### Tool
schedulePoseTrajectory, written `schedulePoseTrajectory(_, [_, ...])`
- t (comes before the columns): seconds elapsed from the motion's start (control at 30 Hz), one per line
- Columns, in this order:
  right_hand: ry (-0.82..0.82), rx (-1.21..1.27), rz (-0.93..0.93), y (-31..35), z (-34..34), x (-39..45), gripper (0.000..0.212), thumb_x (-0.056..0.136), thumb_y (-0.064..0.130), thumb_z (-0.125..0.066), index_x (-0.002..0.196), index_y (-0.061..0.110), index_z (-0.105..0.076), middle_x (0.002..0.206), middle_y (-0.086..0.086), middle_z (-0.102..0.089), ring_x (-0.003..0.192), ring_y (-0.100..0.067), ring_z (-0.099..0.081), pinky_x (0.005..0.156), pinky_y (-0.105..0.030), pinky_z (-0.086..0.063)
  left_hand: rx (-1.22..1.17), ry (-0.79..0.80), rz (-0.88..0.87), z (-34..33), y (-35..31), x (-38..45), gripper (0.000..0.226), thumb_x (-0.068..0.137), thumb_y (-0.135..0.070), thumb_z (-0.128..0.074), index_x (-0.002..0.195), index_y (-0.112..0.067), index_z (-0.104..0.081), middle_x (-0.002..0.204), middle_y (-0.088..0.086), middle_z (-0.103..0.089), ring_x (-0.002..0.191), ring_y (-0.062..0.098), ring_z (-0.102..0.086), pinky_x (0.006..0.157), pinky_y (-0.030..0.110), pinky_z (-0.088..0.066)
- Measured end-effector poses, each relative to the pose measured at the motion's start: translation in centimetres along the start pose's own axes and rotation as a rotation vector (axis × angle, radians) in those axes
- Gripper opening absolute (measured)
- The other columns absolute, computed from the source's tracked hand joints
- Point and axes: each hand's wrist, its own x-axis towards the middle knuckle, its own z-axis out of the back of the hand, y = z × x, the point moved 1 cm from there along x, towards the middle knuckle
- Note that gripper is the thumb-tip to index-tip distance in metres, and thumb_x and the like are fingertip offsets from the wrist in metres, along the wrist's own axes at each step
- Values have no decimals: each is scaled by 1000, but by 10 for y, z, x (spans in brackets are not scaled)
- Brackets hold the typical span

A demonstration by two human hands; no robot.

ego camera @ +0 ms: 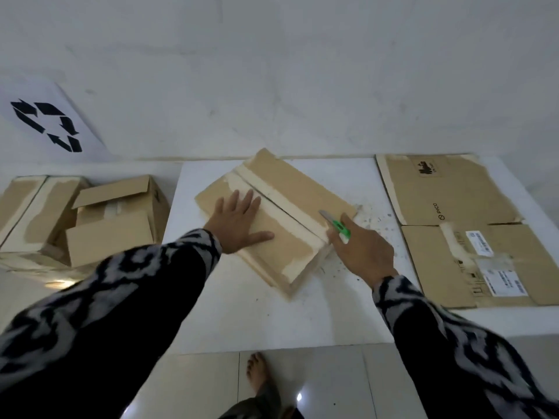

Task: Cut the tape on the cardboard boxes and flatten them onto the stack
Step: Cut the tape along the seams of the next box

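Now seen from above: closed brown cardboard box with a pale tape strip running along its top seam, lying at an angle on the white table surface. Left hand flat on the box top, fingers spread and straight, pressing down just beside the tape. Right hand at the near right corner of the box, fingers curled around a green and white utility knife, blade pointing up and left, over the right flap close to the tape; contact of the blade with the cardboard not possible to tell. Both arms in black and grey patterned sleeves.

To the right, touching the table, flattened brown cardboard sheets with white labels, lying one beside the other as the stack. To the left, lower than the table, several more brown cardboard boxes, one with open flaps. Small pale scraps scattered on the table between the box and the flat sheets. On the white wall at far left, paper sheet with a black recycling sign. Below, bare foot on the shiny tiled floor
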Motion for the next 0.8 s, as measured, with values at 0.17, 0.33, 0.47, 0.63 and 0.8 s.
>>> schedulePoseTrajectory(0.17, [19,85,-42,-3,-9,-63,62,96,68,-30,149,36,-39,114,4,-69,97,-19,-64,75,-30,-51,62,-101,-18,9,-8,-11,65,100,-59,-24,154,-23,-19,166,3,0,149,41,-1,117,58,-10])
schedulePoseTrajectory(0.33, [89,388,-102,0,-21,-83,57,95,67,-34,145,40,-42,111,6,-69,94,-16,-64,70,-29,-47,-93,29,-254,-13,-43,-57,90,87,-77,-37,157,-28,-9,165,-6,4,151,25,6,121,51,-7])
schedulePoseTrajectory(0.47, [35,618,-101,3,-29,-103,34,103,50,-32,97,32,-60,62,3,-56,56,-16,-53,53,-30,-41,-244,-13,-208,-12,-29,-59,67,98,-49,-49,155,-29,-22,164,-10,-10,152,17,-4,118,43,-24])
schedulePoseTrajectory(0.63, [108,592,-51,10,-47,-123,26,105,36,-36,112,29,-59,63,5,-53,51,-7,-46,49,-25,-35,-216,-16,-256,-13,-23,-55,47,103,-42,-40,147,-25,-36,156,-6,-36,149,21,-23,105,41,-39])
schedulePoseTrajectory(0.8, [99,354,1,25,-48,-130,40,105,39,-28,137,37,-52,102,9,-62,91,-14,-57,76,-32,-48,-66,-163,-275,-22,-29,-54,23,105,-33,-31,118,-18,-44,108,6,-51,88,38,-60,64,43,-48])
